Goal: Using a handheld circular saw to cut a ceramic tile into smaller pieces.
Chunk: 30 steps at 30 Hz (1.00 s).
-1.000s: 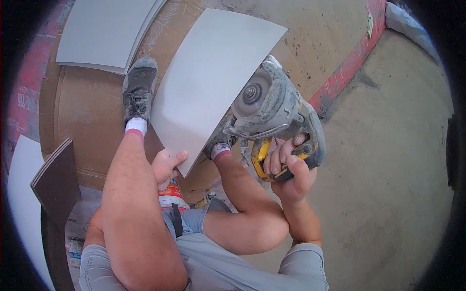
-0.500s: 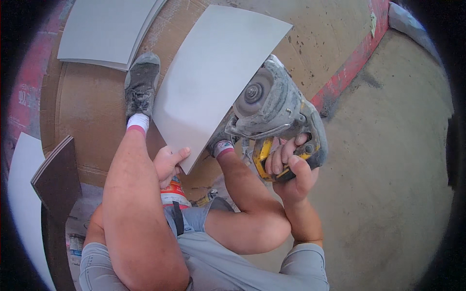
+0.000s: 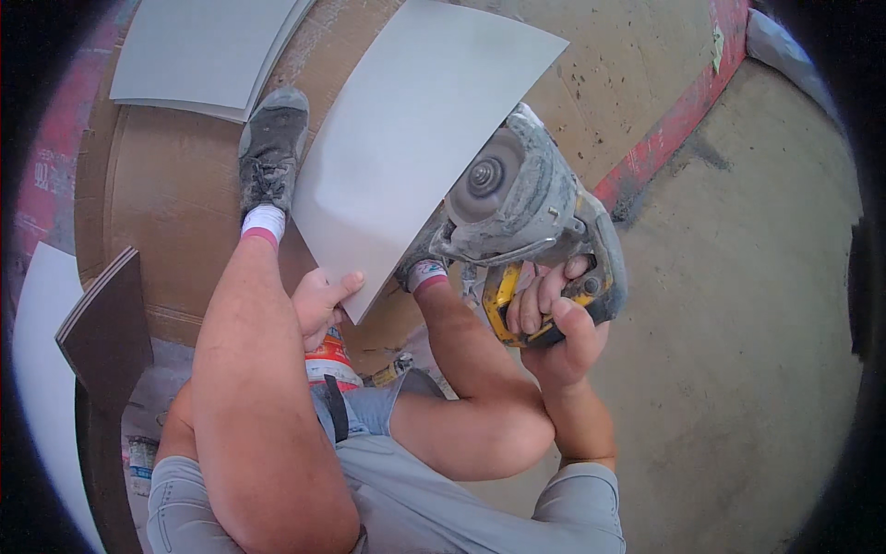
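Observation:
Between my legs slants a large flat white tile [image 3: 425, 129], its lower corner pinched by my left hand [image 3: 325, 303] with the thumb on top. My right hand [image 3: 565, 323] wraps round the yellow and black handle of a dusty handheld circular saw [image 3: 508, 222]. The saw's round disc and hub face up, beside the tile's right edge. The tile hides part of the saw's far side, so I cannot tell whether the blade touches the edge. Below my left hand, a red and white bucket [image 3: 334, 360] shows partly between my thighs.
Stacked white tiles [image 3: 198, 51] lie at the far left on brown cardboard [image 3: 166, 203]. Dark brown panels [image 3: 111, 319] lean at the left, next to another white sheet [image 3: 46, 342]. My left shoe [image 3: 274, 138] rests on the cardboard. A red strip [image 3: 664, 143] borders the grey floor [image 3: 729, 342].
The tile and my left hand sit slightly higher in view, and surroundings have shifted slightly with the view. Both hands keep their holds; the saw stays beside the tile's right edge.

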Motion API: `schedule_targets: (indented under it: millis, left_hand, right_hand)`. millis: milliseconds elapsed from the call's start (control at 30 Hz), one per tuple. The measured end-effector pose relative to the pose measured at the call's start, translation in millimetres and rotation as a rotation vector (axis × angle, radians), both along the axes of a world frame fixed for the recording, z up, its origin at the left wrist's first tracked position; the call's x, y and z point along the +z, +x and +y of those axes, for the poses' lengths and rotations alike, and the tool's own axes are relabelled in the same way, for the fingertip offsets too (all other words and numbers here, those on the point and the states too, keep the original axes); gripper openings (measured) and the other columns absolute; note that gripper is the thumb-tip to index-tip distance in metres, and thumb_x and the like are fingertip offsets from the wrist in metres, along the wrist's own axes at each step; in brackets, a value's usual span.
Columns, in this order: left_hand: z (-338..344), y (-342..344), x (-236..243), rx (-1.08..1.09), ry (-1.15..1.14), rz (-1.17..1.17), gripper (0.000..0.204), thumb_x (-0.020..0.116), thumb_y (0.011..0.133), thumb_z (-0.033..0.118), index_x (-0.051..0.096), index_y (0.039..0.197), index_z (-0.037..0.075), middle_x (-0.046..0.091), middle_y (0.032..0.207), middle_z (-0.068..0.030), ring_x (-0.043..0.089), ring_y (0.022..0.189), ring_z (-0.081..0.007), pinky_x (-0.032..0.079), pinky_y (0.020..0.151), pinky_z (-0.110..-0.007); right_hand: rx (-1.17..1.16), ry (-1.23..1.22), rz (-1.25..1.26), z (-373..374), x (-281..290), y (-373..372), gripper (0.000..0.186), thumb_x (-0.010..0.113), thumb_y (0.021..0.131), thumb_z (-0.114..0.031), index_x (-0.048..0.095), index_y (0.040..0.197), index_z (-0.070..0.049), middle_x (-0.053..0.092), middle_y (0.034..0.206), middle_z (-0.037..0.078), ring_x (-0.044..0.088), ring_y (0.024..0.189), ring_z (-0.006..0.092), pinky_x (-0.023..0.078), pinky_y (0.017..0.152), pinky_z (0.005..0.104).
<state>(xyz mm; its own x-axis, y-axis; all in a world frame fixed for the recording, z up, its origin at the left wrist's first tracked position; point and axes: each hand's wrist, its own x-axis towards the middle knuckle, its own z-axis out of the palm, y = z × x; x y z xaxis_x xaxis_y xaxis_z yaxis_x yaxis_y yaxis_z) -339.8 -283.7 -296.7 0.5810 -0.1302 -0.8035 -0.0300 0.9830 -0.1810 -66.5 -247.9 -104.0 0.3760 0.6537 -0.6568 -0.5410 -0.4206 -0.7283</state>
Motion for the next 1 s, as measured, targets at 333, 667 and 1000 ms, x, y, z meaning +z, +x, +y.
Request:
schedule_targets:
  millis: [333,667,1000]
  left_hand:
    - [-0.8,5.7,7.6,0.002,0.012,0.010,0.056,0.068,0.100,0.032,0.050,0.140,-0.003,0.063,0.130,-0.0132,0.061,0.120,-0.0243,0.054,0.098,-0.042]
    - [-10.4,10.6,2.8,0.033,0.017,-0.004,0.055,0.067,0.100,0.029,0.049,0.141,-0.003,0.062,0.133,-0.0143,0.061,0.121,-0.0269,0.051,0.101,-0.044]
    - [-12.5,12.1,6.0,0.025,-0.005,0.017,0.048,0.067,0.100,0.028,0.054,0.135,-0.003,0.066,0.123,-0.0130,0.066,0.110,-0.0240,0.055,0.092,-0.040]
  right_hand:
    - [0.045,-0.073,-0.084,-4.9,6.5,-3.3,0.038,0.060,0.086,-0.014,0.041,0.119,-0.008,0.047,0.080,0.005,0.050,0.059,0.0172,0.048,0.053,0.0359]
    - [0.053,-0.083,-0.065,-16.4,5.3,0.7,0.039,0.058,0.087,-0.014,0.040,0.121,-0.008,0.047,0.081,0.005,0.050,0.059,0.0175,0.048,0.055,0.0367]
    - [0.065,-0.064,-0.044,-30.0,4.7,0.1,0.039,0.060,0.087,-0.014,0.040,0.120,-0.009,0.046,0.079,0.006,0.050,0.057,0.0178,0.048,0.053,0.0358]
